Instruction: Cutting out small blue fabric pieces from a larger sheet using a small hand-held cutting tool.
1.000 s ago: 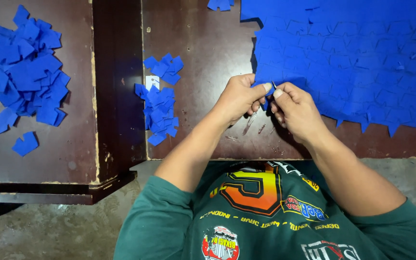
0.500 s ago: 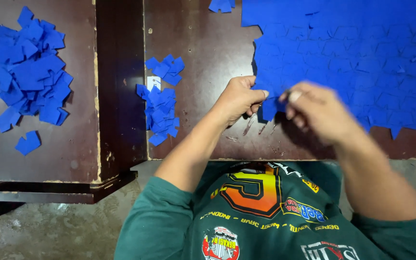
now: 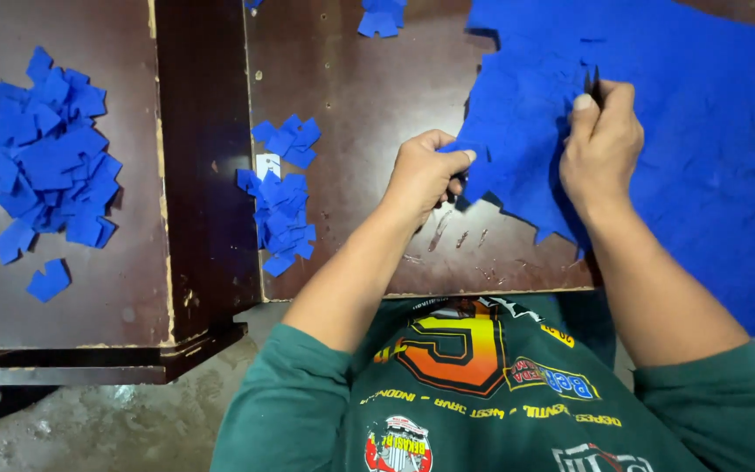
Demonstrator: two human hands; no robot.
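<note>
Head view, looking down at dark brown desk [image 3: 369,105]. Large blue sheet [image 3: 701,131] spread over desk from 12 to 3 o'clock, ragged cut edge facing centre.

Left hand [image 3: 421,175] at frame centre, fingers [image 3: 467,156] pinched closed on a flap at sheet's jagged lower-left edge. Right hand [image 3: 603,140] at 2 o'clock of left hand, resting on top of sheet, fingers curled closed around thin dark tool [image 3: 591,83], tip poking up past the knuckles; kind of tool cannot tell. Hands near each other, not touching. Sheet bunched and lifted slightly between the two hands.

Small pile of blue cut pieces [image 3: 280,197] on desk at 9 o'clock of left hand, near desk's left edge, small white tag among the pieces. Bigger heap of blue pieces [image 3: 45,166] on separate lower brown surface [image 3: 89,288] at far 9 o'clock, one stray blue square [image 3: 49,280] just below heap. Few more blue scraps [image 3: 381,17] at 12 o'clock along top edge, well apart from hands.

Green printed shirt [image 3: 482,402] at 6 o'clock, both forearms bare, reaching up from 6 toward centre. Concrete floor [image 3: 89,428] visible at 7 o'clock under desk edge.
</note>
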